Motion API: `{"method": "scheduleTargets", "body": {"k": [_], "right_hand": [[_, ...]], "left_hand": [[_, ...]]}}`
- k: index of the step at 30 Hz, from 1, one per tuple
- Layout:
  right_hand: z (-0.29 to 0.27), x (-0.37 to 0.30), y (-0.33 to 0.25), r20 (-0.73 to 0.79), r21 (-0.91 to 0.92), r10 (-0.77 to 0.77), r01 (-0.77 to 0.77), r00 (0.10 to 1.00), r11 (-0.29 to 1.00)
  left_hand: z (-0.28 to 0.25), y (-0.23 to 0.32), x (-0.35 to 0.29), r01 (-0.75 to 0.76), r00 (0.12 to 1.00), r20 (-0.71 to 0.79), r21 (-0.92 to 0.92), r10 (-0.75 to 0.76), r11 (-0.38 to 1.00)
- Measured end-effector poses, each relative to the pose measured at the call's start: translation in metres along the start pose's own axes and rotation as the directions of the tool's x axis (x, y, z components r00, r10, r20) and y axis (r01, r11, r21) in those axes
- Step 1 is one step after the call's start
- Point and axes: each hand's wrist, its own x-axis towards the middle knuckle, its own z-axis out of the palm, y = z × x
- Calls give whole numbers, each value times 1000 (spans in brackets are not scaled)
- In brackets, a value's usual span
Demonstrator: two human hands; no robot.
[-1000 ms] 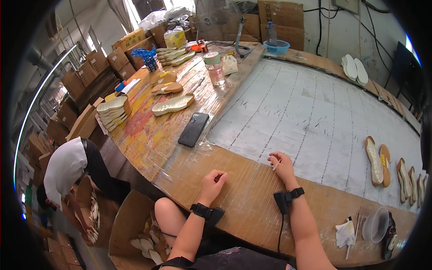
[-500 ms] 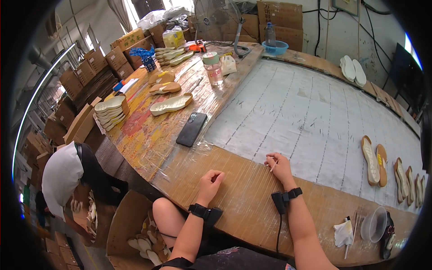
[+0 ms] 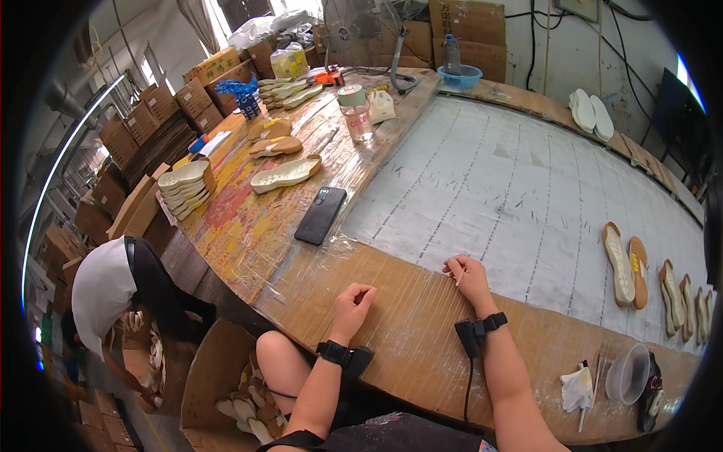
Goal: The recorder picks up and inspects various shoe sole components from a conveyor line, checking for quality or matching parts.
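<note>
My left hand [image 3: 352,303] rests on the plastic-wrapped wooden table edge [image 3: 407,331], fingers curled into a loose fist, holding nothing. My right hand [image 3: 467,273] lies at the border of the grey cutting mat [image 3: 520,188], fingers closed around a small thin pale object that is too small to identify. Both wrists wear black bands. A black phone [image 3: 321,215] lies on the table, up and to the left of my left hand.
Shoe soles [image 3: 286,174] and stacked insoles [image 3: 184,184] lie at the left; more soles [image 3: 625,264] sit at the right. A plastic cup [image 3: 626,374], a white cloth [image 3: 578,388], a jar [image 3: 355,113], a blue bowl [image 3: 459,75]. A person [image 3: 113,294] bends over a box [image 3: 226,377] below.
The person at lower left has bent further down toward the boxes. My hands have barely shifted.
</note>
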Motion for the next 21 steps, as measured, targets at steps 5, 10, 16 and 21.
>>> {"method": "scheduleTargets", "body": {"k": [5, 10, 16, 21], "right_hand": [[-1, -2, -4, 4, -56, 7, -7, 1000, 998], [-2, -3, -6, 0, -64, 4, -4, 1000, 998], [-4, -3, -2, 3, -51, 9, -9, 1000, 999], [-4, -3, -1, 2, -52, -8, 8, 1000, 999]], "left_hand": [[1, -2, -1, 3, 1000, -2, -9, -3, 1000], [1, 1, -2, 5, 1000, -8, -21, -5, 1000], [2, 1, -3, 6, 1000, 1, -5, -6, 1000], [2, 2, -3, -3, 1000, -8, -19, 3, 1000]]}}
